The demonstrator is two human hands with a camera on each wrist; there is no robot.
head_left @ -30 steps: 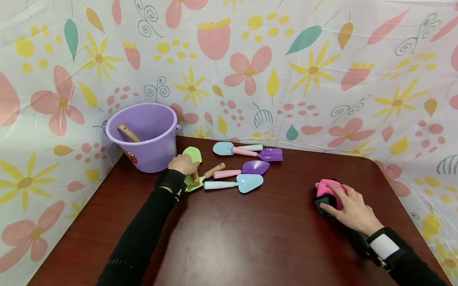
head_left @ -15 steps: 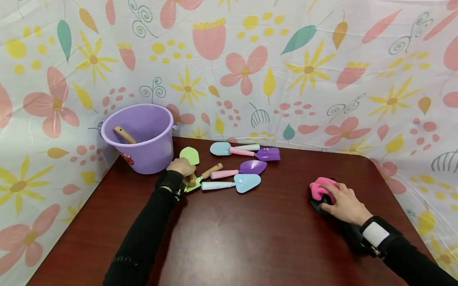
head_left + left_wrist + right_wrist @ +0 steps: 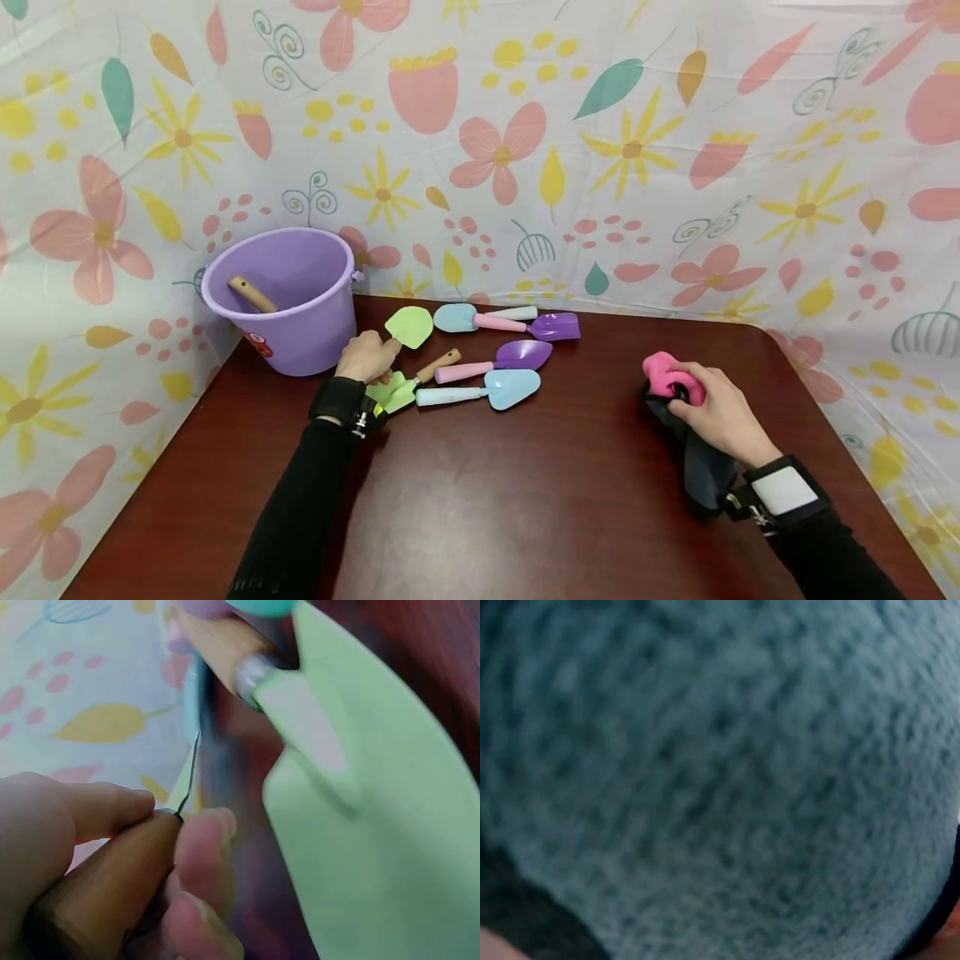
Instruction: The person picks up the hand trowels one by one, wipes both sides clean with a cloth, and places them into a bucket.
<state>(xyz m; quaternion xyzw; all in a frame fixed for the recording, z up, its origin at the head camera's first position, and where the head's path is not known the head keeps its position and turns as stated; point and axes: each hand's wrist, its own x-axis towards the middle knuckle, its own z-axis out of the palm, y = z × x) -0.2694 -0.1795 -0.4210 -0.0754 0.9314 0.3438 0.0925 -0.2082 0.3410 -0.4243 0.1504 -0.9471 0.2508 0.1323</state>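
My left hand [image 3: 372, 357] grips the wooden handle [image 3: 105, 892] of a light green toy shovel [image 3: 410, 326], whose blade points up and to the right, just right of the purple bucket [image 3: 300, 333]. A second green trowel [image 3: 392, 390] lies flat under that hand; its blade [image 3: 375, 825] fills the left wrist view. My right hand [image 3: 690, 398] holds a pink and dark cloth [image 3: 660, 375] above the table's right side, and the dark part [image 3: 701, 471] hangs below the wrist. Dark teal fabric [image 3: 720, 780] covers the whole right wrist view.
A wooden handle [image 3: 251, 293] sticks up inside the bucket. Blue and purple toy shovels [image 3: 510, 387] with pink and pale handles lie in a cluster right of my left hand. The dark red table [image 3: 487, 500] is walled by a flowered sheet [image 3: 600, 167].
My left hand has raised the green shovel, and its blade has swung up to the right. My right hand has lifted the cloth off the table, so the dark part now hangs down.
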